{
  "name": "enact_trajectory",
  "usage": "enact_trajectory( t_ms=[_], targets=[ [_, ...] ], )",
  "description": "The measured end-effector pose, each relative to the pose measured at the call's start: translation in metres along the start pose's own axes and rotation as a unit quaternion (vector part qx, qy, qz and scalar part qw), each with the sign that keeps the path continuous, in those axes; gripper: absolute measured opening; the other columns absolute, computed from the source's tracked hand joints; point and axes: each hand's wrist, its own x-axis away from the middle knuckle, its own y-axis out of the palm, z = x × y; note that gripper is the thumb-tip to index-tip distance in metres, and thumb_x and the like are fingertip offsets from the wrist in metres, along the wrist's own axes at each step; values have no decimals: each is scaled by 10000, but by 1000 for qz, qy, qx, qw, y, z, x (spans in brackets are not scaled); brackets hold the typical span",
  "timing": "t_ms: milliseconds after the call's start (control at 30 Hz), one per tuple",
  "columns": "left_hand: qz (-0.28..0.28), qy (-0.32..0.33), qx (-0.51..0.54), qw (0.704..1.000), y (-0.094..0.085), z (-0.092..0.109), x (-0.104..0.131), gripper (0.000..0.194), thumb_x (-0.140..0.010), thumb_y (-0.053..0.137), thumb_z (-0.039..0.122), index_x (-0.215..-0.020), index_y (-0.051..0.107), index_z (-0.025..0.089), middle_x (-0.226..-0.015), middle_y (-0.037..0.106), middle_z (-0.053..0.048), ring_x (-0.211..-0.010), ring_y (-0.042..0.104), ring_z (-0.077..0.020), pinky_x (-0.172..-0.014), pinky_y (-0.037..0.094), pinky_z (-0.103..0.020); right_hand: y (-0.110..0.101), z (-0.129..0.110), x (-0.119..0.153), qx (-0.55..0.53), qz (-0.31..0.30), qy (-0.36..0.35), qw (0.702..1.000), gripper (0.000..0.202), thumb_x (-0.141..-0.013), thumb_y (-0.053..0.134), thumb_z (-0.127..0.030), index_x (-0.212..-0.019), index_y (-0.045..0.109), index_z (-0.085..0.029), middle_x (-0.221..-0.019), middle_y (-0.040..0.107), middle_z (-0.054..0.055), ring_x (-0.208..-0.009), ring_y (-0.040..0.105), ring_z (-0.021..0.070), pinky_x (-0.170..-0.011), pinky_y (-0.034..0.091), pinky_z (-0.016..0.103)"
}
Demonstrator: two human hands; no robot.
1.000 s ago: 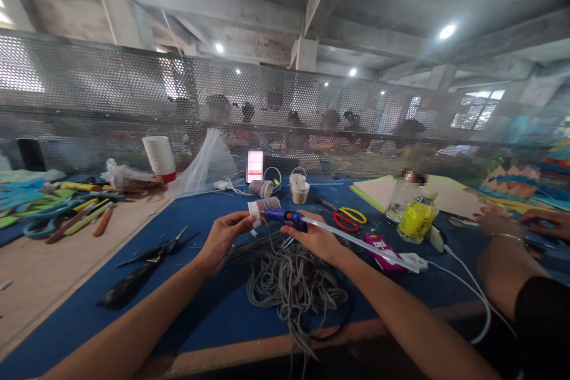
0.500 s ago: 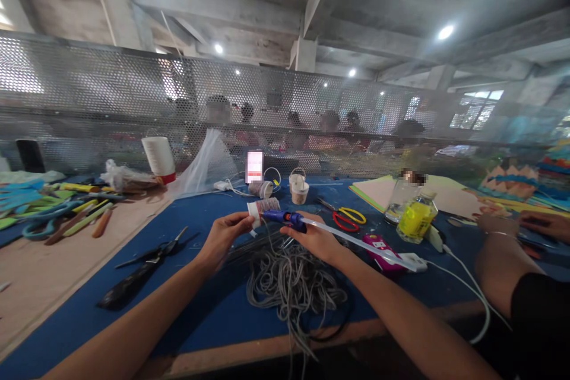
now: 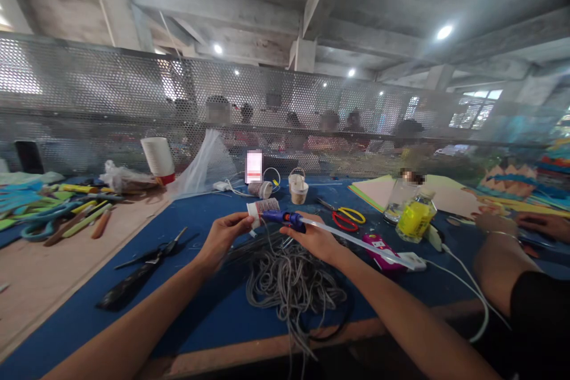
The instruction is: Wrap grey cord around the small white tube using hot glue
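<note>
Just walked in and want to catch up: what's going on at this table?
A person at a blue work table holds a small white cup partly wrapped in grey cord in the left hand. The right hand grips a blue glue gun, its tip at the cup. A heap of grey cord lies below the hands. Yellow-and-red scissors lie beyond, and a co-worker's arm rests at the right.

I see both my bare forearms reaching forward from the lower corners and meeting near the middle. My left hand (image 3: 222,238) is raised, fingers curled and pinched closed at the tips. My right hand (image 3: 314,238) sits just beside it, fingers wrapped shut, knuckles up.
</note>
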Motion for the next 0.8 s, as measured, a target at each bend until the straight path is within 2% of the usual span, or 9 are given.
enact_trajectory(
  t_ms=[567,800],
  targets=[
    [26,-8,6,1000,3,4,0,341,-678,761,416,-917,755,173,-899,748,-77,-858,652,-227,-832,472,-340,2,3,0,2,-2,4,1000,318,-871,542,-515,-816,586,-205,-738,598,-8,-682,537,141,-651,388,247],
    [20,-4,7,1000,3,5,1,322,-701,746,408,-922,752,174,-910,746,-74,-861,653,-215,-848,470,-339,-1,1,0,1,-5,0,1000,338,-862,548,-531,-795,575,-201,-734,596,-8,-677,532,140,-641,379,243]
  ],
)
